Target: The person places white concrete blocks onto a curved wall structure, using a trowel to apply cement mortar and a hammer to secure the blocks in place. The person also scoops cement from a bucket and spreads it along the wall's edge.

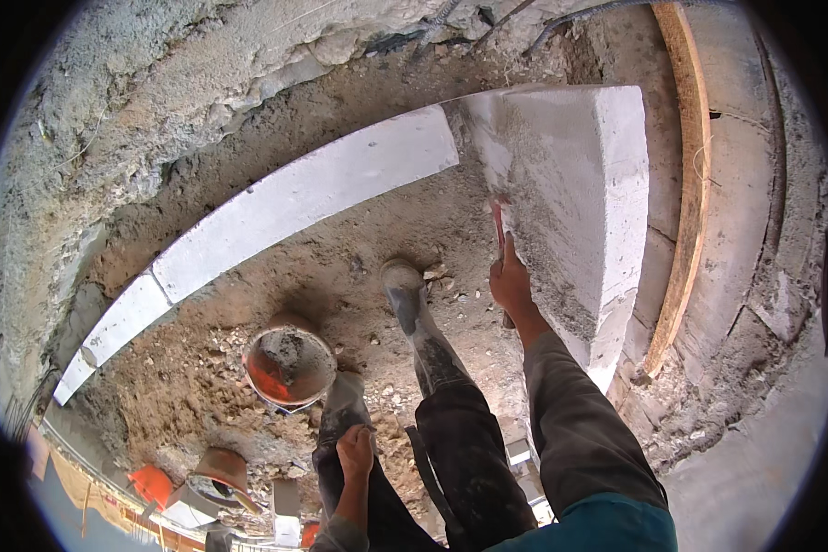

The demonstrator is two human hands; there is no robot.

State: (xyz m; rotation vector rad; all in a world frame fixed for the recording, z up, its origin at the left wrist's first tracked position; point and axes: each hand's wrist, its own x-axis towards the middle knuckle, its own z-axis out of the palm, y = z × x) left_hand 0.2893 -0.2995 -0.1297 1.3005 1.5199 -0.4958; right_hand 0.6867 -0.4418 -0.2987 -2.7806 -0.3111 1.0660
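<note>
My right hand (510, 278) is closed around a slim hand tool with a reddish front part (499, 223). Its far end meets the grey-smeared face of a pale block wall (561, 166), close to the ground; the tool's exact kind is unclear. A brown end of it shows just below the hand. Over my left leg, my left hand (355, 451) is curled into a fist, and no object shows in it. An orange bucket (291, 363) with grey mortar inside stands on the dirt in front of my left boot.
A low row of white blocks (304, 189) curves leftward from the wall. Behind it rises a rough concrete face (120, 120). A wooden board (695, 184) lies beyond the wall on the right. Another bucket (221, 471) and an orange object (152, 486) sit at lower left. Rubble covers the ground.
</note>
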